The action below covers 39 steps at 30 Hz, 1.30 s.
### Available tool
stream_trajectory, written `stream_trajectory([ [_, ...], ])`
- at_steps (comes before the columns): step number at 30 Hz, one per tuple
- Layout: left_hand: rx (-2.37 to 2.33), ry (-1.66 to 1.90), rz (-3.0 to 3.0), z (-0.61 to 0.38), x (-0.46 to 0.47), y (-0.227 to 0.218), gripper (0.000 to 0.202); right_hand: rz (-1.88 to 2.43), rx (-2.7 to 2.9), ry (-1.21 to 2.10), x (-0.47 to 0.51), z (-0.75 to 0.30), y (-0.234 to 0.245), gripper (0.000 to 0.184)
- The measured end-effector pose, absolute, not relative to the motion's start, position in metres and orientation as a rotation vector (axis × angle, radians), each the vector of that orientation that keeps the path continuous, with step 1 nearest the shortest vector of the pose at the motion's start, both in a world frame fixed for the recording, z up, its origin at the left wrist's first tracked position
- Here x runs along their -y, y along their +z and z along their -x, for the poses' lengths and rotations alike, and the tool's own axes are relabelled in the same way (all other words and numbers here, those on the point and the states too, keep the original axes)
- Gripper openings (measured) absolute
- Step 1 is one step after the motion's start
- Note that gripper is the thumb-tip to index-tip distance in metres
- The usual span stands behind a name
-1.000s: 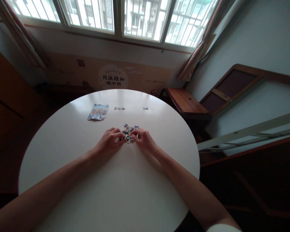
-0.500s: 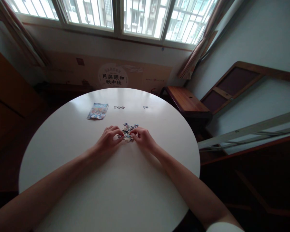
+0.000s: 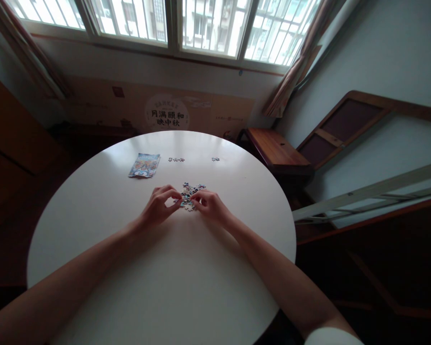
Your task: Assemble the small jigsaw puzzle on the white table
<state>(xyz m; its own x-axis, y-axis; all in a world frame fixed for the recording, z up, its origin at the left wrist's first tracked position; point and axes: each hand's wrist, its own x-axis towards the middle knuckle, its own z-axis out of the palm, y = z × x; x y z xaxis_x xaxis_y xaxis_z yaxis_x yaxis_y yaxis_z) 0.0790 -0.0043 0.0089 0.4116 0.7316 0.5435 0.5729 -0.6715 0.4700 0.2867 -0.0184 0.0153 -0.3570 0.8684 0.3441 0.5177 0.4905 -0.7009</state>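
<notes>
A small heap of jigsaw puzzle pieces (image 3: 189, 207) lies on the white round table (image 3: 165, 278), with dark, white and coloured faces mixed. My left hand (image 3: 162, 203) is at the heap's left edge, thumb and forefinger pinched together. From the right, my right hand (image 3: 209, 203) reaches into the same heap, its fingertips also closed. Whatever sits between the fingertips of either hand is too small to make out. Farther back on the table is a short row of puzzle pieces (image 3: 176, 160), and to its right a smaller group of pieces (image 3: 215, 159).
A colourful printed packet (image 3: 144, 165) lies at the back left of the table. Beyond the table's right rim stands a wooden bench (image 3: 276, 148). Windows (image 3: 211, 28) with bars and a printed banner (image 3: 165, 112) are on the far side.
Both hands stay at the heap. My left fingertips have shifted slightly left and the right ones slightly too, and the pieces between them lie a little differently.
</notes>
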Motion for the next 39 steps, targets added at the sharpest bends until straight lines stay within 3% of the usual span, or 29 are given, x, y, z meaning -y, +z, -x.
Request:
stream_trajectory([
  [39,-0.965,1.068,-2.407,-0.0765,0.0034,0.0011,0.009,1.133,2.034,0.573,0.019,-0.2862,0.0171,0.007],
])
